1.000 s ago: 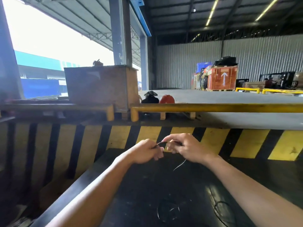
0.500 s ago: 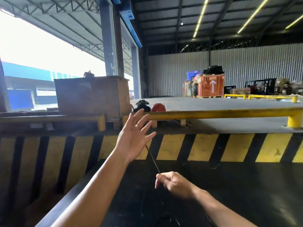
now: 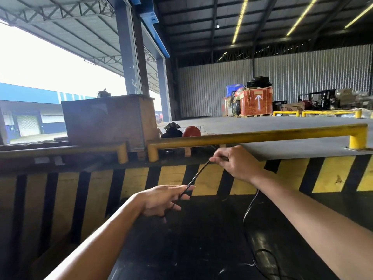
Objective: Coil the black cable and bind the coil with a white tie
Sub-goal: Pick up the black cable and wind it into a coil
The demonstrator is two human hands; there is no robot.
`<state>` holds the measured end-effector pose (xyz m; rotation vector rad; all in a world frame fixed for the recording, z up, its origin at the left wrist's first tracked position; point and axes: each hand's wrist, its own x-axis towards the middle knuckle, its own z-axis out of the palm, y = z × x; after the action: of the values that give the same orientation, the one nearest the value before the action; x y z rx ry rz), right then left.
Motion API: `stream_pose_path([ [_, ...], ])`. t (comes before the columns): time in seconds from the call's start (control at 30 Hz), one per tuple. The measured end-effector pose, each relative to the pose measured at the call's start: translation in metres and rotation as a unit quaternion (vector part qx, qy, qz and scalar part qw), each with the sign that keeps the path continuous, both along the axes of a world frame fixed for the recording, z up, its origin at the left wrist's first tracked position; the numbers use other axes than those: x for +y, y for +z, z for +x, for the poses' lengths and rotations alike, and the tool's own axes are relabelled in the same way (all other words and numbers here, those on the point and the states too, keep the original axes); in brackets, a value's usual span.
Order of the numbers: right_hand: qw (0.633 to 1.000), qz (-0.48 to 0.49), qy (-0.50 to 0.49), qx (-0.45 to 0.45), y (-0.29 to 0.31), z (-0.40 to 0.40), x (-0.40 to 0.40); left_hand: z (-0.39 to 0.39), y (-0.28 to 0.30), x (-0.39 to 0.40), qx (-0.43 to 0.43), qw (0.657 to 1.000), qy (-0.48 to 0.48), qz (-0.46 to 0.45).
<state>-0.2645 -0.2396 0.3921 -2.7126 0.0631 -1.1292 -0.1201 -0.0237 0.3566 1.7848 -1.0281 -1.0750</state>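
Cable point(image 3: 196, 175) now stretched taut between my two hands. Half a second ago my left hand was flung wide, fingers spread, high against the striped wall, and my right sat low with the cable pinched. Now they have swapped heights: right hand point(image 3: 235, 161) is up just below the yellow rail point(image 3: 252, 136), thumb and fingers pinched shut on the cable; left hand point(image 3: 164, 200) is low and nearer me, fingers curled loosely around the cable, which runs out over the fingertips. I cannot tell how firmly the left grips; it looks more like a guide than a clamp.

Behind my right wrist the rest of the cable drops down to the black platform point(image 3: 191, 239), where it wanders in loose curves near the lower right. No tidy coil shows anywhere. White tie not in view.

My read: one arm's span has just been drawn out, which is the measure for a loop. So the coiling is at or near its start, with most of the length lying slack on the platform.

Next move probably calls for bringing the right hand across to the left and laying the span in as a loop. Risk: slack on the platform tangling as it feeds.
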Motion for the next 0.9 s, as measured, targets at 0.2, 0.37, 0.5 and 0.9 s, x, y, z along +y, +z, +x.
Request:
stream_pose_path([
  [0.2, 0.990, 0.139, 0.023, -0.030, -0.029, 0.014, 0.018, -0.040, 0.026, -0.015, 0.266, 0.918, -0.253, -0.153],
  [0.37, 0.964, 0.176, 0.097, 0.173, -0.104, 0.021, 0.060, -0.029, 0.070, -0.023, 0.242, 0.876, -0.061, -0.413],
  [0.5, 0.958, 0.161, 0.109, 0.210, -0.085, 0.011, 0.041, 0.013, 0.058, -0.017, 0.029, 0.924, 0.125, -0.361],
  [0.9, 0.994, 0.041, -0.064, -0.073, 0.018, 0.024, -0.028, -0.008, 0.026, -0.013, 0.162, 0.968, -0.192, -0.016],
])
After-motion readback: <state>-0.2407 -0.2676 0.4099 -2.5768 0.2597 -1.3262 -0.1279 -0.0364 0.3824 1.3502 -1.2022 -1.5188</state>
